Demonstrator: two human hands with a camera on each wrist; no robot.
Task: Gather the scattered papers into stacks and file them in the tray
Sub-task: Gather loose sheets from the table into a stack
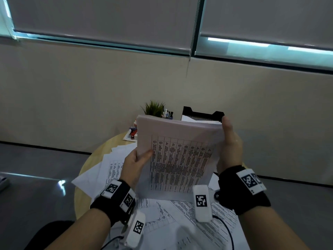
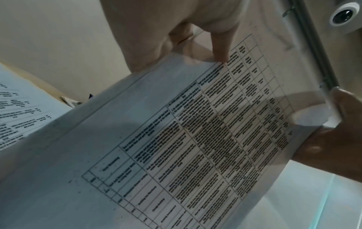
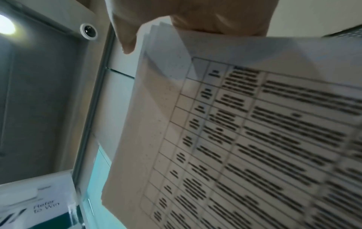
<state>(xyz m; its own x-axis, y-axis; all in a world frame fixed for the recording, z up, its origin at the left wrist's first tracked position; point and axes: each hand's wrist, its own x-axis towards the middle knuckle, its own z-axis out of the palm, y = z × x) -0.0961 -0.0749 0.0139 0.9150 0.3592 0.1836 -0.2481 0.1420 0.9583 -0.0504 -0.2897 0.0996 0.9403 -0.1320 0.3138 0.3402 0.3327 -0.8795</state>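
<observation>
The head view is dim and bluish; daylight leaks in under the blinds (image 1: 100, 18) at 11 and 2 o'clock, and straight lines bow toward the edges. A glare patch lies on the floor (image 1: 61, 183) at 9 o'clock. In the right wrist view the printed sheet (image 3: 254, 139) smears with blur, and a lamp (image 3: 5, 26) flares at 10 o'clock.

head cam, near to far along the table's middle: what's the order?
loose papers on the round table → paper stack held up by left hand and right hand → potted plant and black tray → wall
</observation>
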